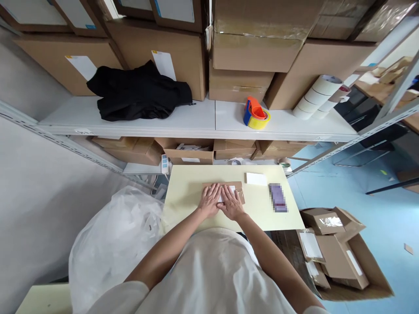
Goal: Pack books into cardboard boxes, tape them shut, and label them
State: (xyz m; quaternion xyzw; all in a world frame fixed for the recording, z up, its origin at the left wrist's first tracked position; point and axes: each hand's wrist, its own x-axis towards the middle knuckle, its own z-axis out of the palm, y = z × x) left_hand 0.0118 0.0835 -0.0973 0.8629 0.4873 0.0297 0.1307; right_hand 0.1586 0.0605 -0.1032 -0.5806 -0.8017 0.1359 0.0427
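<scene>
A small brown cardboard box [240, 188] lies on the pale yellow table [183, 183], with a white label [232, 189] on its top partly covered by my fingers. My left hand [210, 200] rests flat on the left part of the box, fingers stretched out. Beside it, my right hand [231, 203] presses flat over the label, its fingers extended. The two hands nearly touch in the middle. To the right are a stack of white labels [256, 179] and a blurred purple item [278, 197].
A shelf [225, 117] behind holds large cartons, a black garment [140, 91], a tape dispenser [255, 114] and tape rolls [316, 98]. A clear plastic bag [111, 244] bulges at the left. An open carton [376, 279] with several packed boxes stands on the floor at right.
</scene>
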